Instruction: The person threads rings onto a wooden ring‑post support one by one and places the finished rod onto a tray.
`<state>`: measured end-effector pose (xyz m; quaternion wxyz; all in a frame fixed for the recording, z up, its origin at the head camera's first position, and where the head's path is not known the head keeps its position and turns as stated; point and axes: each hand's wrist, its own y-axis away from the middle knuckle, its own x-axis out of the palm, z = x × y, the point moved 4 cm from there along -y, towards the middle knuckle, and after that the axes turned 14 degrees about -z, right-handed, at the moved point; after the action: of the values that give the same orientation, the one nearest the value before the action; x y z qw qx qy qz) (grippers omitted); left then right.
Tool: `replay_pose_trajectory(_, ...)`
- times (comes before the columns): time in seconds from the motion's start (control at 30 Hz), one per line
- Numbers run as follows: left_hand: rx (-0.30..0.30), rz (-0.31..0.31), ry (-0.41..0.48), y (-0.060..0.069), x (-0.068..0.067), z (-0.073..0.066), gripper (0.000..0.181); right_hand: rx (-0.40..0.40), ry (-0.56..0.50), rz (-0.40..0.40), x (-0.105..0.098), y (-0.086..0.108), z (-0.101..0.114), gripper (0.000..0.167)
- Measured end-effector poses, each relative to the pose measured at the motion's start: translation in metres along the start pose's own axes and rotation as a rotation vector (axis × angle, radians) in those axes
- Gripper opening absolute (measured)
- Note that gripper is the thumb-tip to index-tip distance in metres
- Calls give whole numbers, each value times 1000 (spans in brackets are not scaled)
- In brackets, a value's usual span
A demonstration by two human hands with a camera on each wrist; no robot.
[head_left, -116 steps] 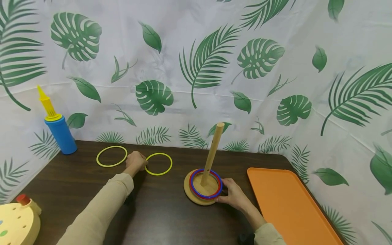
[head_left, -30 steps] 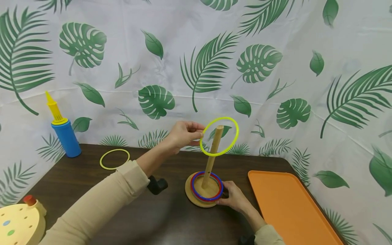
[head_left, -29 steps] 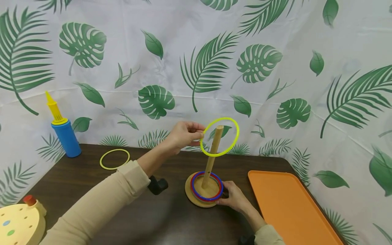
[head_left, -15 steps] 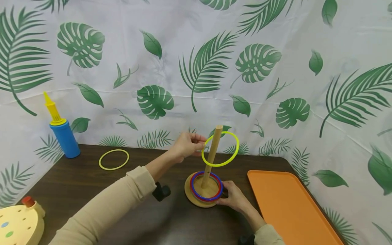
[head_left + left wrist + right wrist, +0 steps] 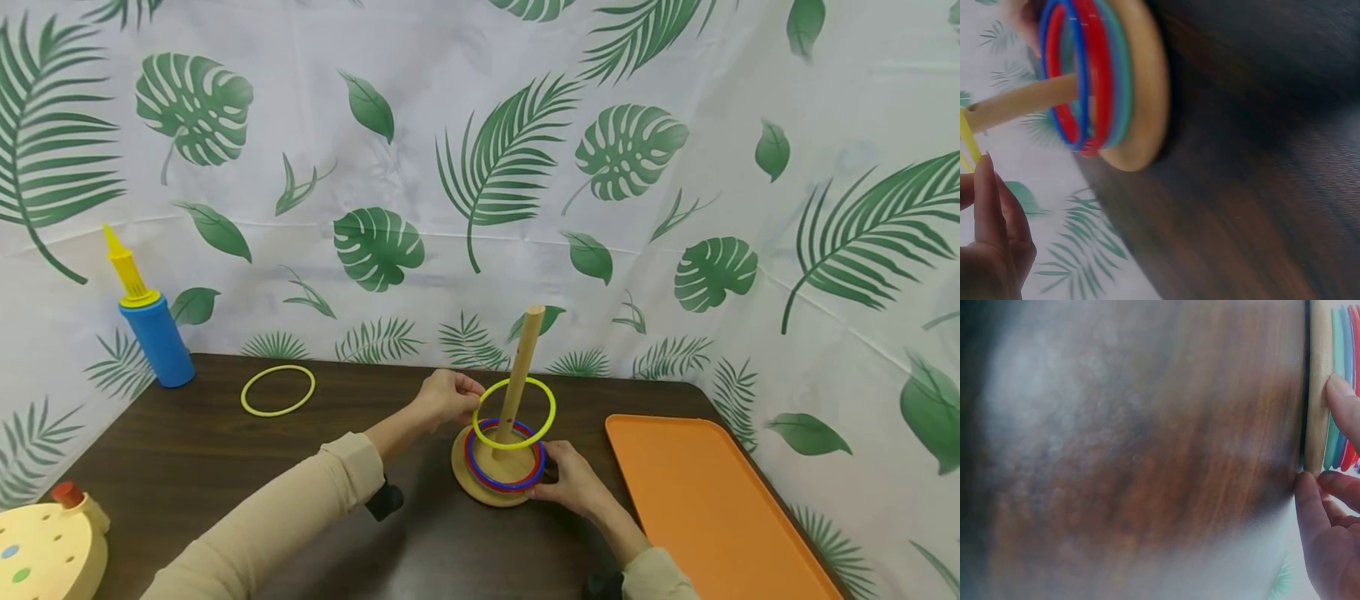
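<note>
My left hand (image 5: 447, 398) pinches a yellow ring (image 5: 552, 408) by its left side, between thumb and fingers. That ring circles the upright wooden peg (image 5: 522, 358), above a stack of rings. On top of the stack lies a blue ring (image 5: 506, 488); red (image 5: 1101, 81) and green rings (image 5: 1125, 75) show under it in the left wrist view. The stack rests on the round wooden base (image 5: 460, 471) of the peg stand. My right hand (image 5: 576, 482) grips the base's right edge, the thumb also near the rings in the right wrist view.
Another yellow ring (image 5: 273, 414) lies on the dark table at the back left. Behind it stands a blue and yellow hand pump (image 5: 157, 337). A cream board with holes (image 5: 52, 546) sits front left, and an orange tray (image 5: 705, 500) lies at the right.
My left hand picked the yellow ring up from the table, carried it right to the peg's top, and has lowered it down around the peg. My right hand has stayed at the base.
</note>
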<state>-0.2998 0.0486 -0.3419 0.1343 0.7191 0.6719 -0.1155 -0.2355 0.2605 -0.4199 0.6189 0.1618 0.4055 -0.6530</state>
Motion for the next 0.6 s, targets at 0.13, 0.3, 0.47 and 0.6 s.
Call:
replay_pose_trajectory(0.13,-14,-7,-25,0,1,10,15,10,4,-3,0,0,-1,66)
replay_pose_trajectory(0.3,2,-20,-69,1,3,16,16,4,-11,-2,1,0,-2,62)
replay_pose_trajectory(0.47,19,-23,-92,-1,7,25,15,-19,9,-6,1,0,-3,56)
replay_pose_trajectory(0.6,21,-11,-84,-5,12,32,13,-24,19,-8,1,1,-3,52)
